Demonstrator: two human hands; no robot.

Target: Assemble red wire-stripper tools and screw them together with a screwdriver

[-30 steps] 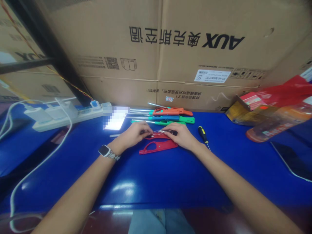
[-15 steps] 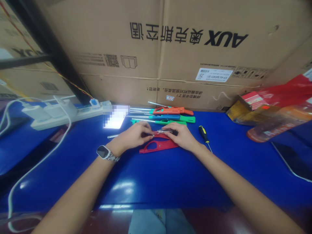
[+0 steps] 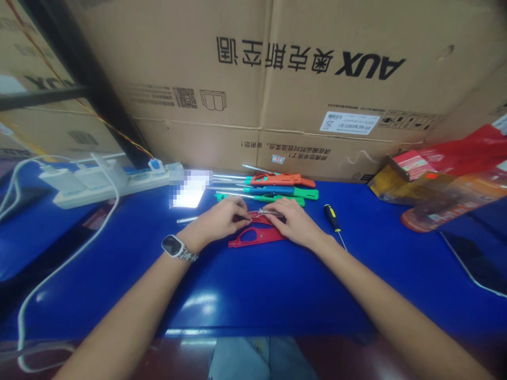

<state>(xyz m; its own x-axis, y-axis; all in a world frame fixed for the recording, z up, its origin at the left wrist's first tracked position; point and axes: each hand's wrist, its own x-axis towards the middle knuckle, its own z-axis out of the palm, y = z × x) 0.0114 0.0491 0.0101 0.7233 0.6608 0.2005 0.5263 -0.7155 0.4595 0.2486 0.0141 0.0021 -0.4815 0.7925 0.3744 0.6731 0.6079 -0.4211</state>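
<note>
My left hand (image 3: 225,218), with a watch on its wrist, is closed in a pinch at the left end of a red lighter casing half (image 3: 261,217). Whatever sits between those fingertips is too small to make out. From the right, my right hand (image 3: 296,222) grips a slim silvery part (image 3: 269,212) just over the same half; its exact kind is unclear. A second red casing half (image 3: 261,238) with a finger loop lies nearer to me, partly under my right hand. Left of my left hand, a thin metal tube (image 3: 187,220) pokes out.
Several long lighters (image 3: 277,180) in orange, blue and green lie behind my hands. A black-yellow screwdriver (image 3: 331,217) is at the right, beyond it a bottle (image 3: 455,206) and a dark phone-like device (image 3: 475,258). A power strip (image 3: 95,190) stands left, by a bright screen (image 3: 190,190).
Both hands stay nearly in place with small finger movements over the red casing half. The whole view has shifted slightly.
</note>
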